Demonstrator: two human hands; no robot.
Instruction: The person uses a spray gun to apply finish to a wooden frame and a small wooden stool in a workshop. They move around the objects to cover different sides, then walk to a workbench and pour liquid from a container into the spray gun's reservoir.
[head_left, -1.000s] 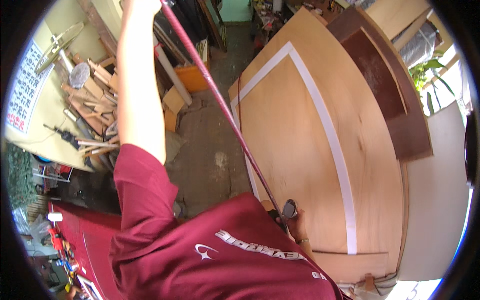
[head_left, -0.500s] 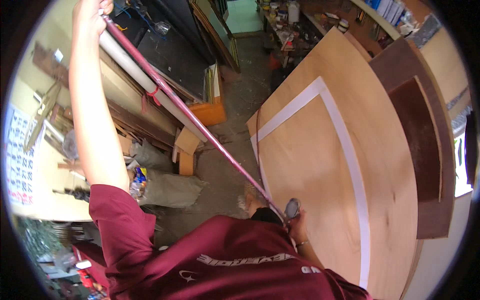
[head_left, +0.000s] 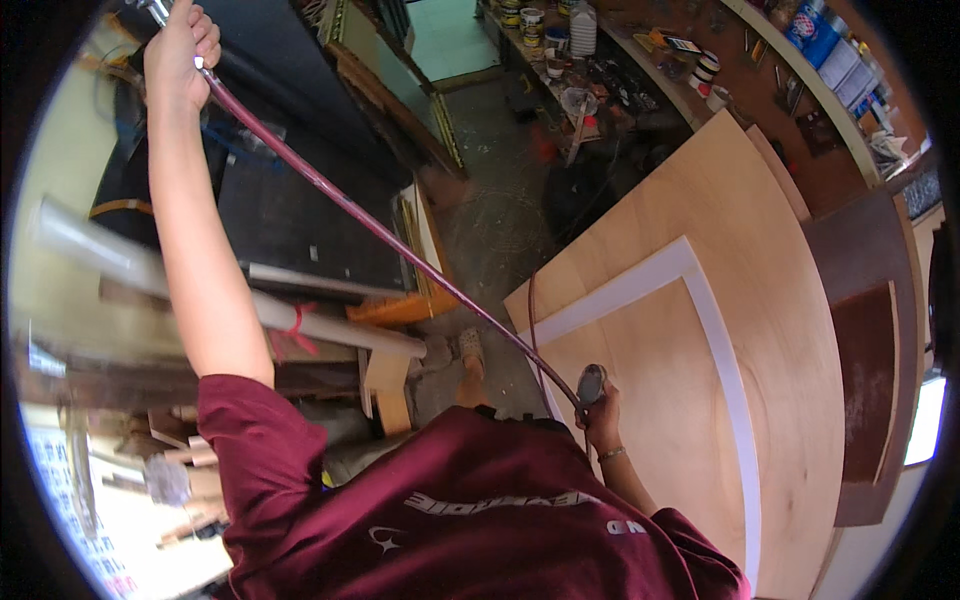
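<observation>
At the upper left my left hand [head_left: 183, 60] is raised at arm's length, its fingers closed on the metal fitting at the end of a dark red hose [head_left: 345, 198]. Shiny metal sticks out beyond the fist at the picture's rim. From there the hose slants down, slightly sagging, to my right hand [head_left: 602, 420]. Those fingers are wrapped round a grey tool with a rounded top [head_left: 592, 382]; its exact kind cannot be made out. Beside this hand stands a light plywood panel [head_left: 770, 380] with a white strip frame [head_left: 712, 345] on it. A loop of hose hangs over the panel's left edge.
A long pale tube [head_left: 300, 320] with a red tie lies across the left side. Dark boards [head_left: 300, 215] and frames [head_left: 395, 95] lean behind it. A cluttered workbench [head_left: 640, 75] stands at the back right. My foot [head_left: 471, 345] is on the floor.
The view has shifted, showing more of the workbench and a foot on the floor. The hose has gone from nearly straight to slightly sagging. Both hands keep their holds.
</observation>
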